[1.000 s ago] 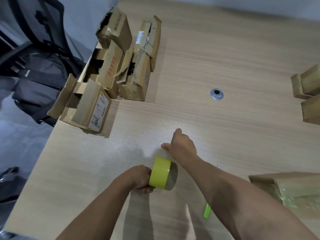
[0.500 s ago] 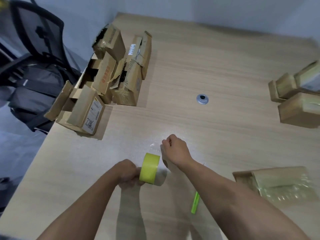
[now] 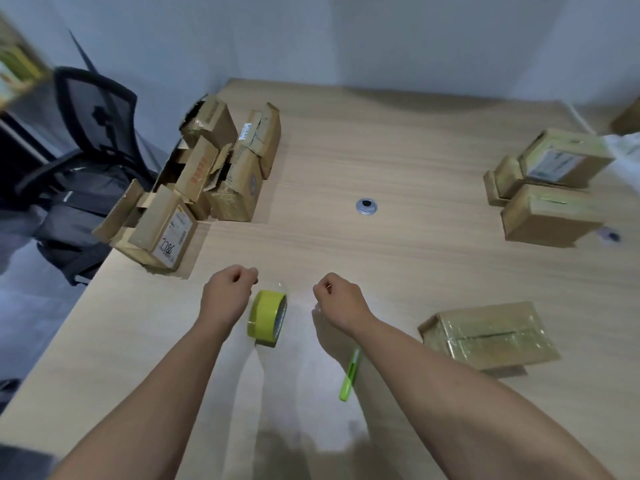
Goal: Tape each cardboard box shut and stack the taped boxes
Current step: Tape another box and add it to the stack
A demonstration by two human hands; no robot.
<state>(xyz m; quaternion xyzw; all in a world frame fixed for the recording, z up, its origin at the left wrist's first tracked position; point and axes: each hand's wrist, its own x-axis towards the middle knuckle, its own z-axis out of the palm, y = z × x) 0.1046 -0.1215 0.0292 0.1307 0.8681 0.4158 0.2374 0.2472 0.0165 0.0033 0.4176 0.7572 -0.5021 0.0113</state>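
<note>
**Hands over the worktop, head view.** The left hand (image 3: 227,294) is shown with its fingers curled into a loose fist, and nothing is seen in its grasp. It is held just beside the tape roll (image 3: 267,317); contact cannot be confirmed. The right hand (image 3: 337,299) is likewise curled, thumb against forefinger. Whether a strip of tape is pinched there cannot be told.

The yellow-green tape roll is stood on edge on the worktop (image 3: 398,150) between the two hands, nearer the left. A green pen (image 3: 349,375) is laid just beside the right forearm. A taped cardboard box (image 3: 488,334) is placed flat to the right of that forearm.

Further taped boxes (image 3: 550,216) are grouped near the far right edge, one set upon others. Open, untaped boxes (image 3: 207,181) are heaped at the left edge, beside a black mesh chair (image 3: 93,109). A round metal grommet (image 3: 366,206) is set in the middle of the worktop.
</note>
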